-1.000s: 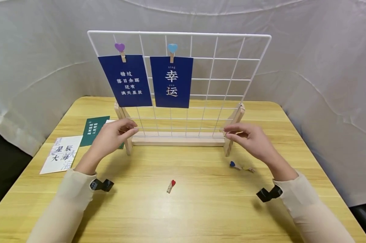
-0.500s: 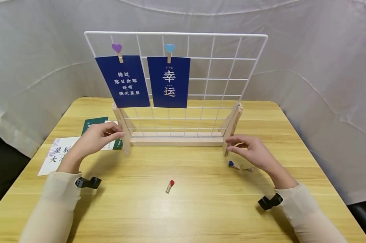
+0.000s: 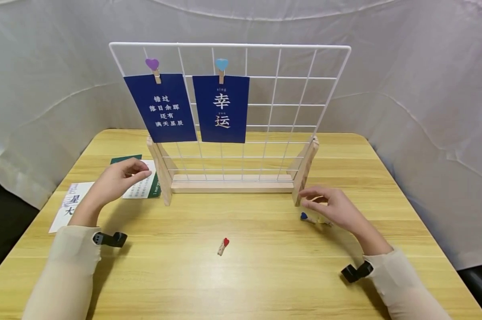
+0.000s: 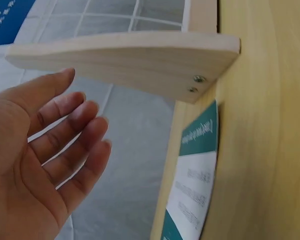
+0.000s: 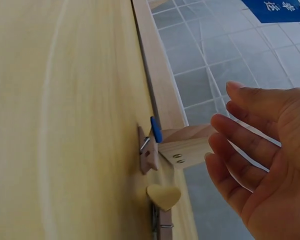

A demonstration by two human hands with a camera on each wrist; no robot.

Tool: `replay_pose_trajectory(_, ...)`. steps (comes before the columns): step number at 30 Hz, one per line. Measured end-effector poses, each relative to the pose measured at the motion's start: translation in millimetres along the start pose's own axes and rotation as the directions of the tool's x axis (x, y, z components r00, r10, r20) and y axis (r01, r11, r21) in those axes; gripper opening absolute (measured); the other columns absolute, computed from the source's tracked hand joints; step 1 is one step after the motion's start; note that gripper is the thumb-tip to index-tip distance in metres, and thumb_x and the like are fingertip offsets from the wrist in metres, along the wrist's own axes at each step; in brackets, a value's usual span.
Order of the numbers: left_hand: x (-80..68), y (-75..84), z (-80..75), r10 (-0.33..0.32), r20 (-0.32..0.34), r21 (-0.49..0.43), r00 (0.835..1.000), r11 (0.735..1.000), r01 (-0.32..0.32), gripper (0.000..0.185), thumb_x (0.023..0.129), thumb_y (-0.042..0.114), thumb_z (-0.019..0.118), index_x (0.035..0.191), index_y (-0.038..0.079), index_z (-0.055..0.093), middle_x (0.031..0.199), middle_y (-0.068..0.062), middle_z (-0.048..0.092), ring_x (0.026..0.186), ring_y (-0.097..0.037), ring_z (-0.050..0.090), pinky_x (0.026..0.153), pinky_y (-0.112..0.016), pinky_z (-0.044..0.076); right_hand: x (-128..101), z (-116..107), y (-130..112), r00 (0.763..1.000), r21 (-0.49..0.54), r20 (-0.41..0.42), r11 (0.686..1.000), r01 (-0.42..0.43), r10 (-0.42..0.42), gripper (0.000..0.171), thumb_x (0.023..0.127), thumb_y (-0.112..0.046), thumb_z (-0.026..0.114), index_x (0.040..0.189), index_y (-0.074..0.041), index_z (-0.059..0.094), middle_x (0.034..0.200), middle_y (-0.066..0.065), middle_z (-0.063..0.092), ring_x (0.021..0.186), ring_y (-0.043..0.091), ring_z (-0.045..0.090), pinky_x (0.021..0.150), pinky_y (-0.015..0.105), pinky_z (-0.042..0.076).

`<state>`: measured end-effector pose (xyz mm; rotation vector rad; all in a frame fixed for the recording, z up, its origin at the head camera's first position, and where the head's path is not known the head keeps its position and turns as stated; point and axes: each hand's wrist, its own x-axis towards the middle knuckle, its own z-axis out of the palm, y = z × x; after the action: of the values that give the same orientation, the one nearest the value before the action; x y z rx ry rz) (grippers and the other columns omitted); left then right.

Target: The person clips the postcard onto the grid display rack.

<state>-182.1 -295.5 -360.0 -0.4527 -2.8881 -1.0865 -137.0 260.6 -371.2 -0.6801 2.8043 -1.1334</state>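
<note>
Just hovering a loosely spread left hand (image 3: 110, 184) by the cards (image 3: 140, 188), ditto right hand (image 3: 336, 206) by the blue-heart clip (image 3: 304, 216).

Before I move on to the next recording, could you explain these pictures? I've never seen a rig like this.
There's no machine: a person works barehanded. One picture comes from a head camera looking forward and down; the others come from cameras worn on the wrists.

On the table, a wooden stand supports a white grid, where clips hold two blue cards. The left hand is near loose cards; the right hand is near the stand, a blue clip and a yellow clip. A red clip lies in front. Neither hand holds anything.
</note>
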Motion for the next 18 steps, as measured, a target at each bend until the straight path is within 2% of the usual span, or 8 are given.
replay_pose_trajectory(4,1.2,-6.7,-1.3,-0.052,0.003,0.020,0.999,0.998,0.052,0.041,0.100,0.042,0.055,0.115,0.004,0.061,0.112,-0.017,0.064,0.106,-0.038,0.059,0.088,-0.058,0.045,-2.7,1.8,1.2,1.000,-0.005,0.007,1.000,-0.024,0.024,0.028,0.096,-0.024,0.065,0.119,-0.009,0.068,0.118,0.006,0.068,0.101,0.023,0.064,0.084,0.040,0.054)
replay_pose_trajectory(10,1.4,-16.9,-1.9,-0.122,0.014,0.037,0.992,0.992,0.121,0.045,0.099,0.045,0.054,0.118,0.004,0.060,0.115,-0.018,0.062,0.108,-0.037,0.055,0.088,-0.056,0.044,-5.3,4.6,7.6,1.000,-0.036,0.001,0.999,-0.018,0.018,0.029,0.095,-0.023,0.066,0.120,-0.009,0.068,0.115,0.005,0.069,0.101,0.022,0.064,0.084,0.042,0.053)
replay_pose_trajectory(18,3.0,-30.3,-1.6,-0.163,-0.007,0.078,0.987,0.984,0.163,0.054,0.100,0.046,0.053,0.127,-0.001,0.055,0.125,-0.025,0.056,0.116,-0.044,0.050,0.094,-0.061,0.040,-7.6,4.7,11.6,0.999,-0.036,0.023,0.999,-0.021,0.022,0.032,0.093,-0.023,0.069,0.121,-0.008,0.068,0.118,0.007,0.067,0.104,0.027,0.063,0.086,0.044,0.053)
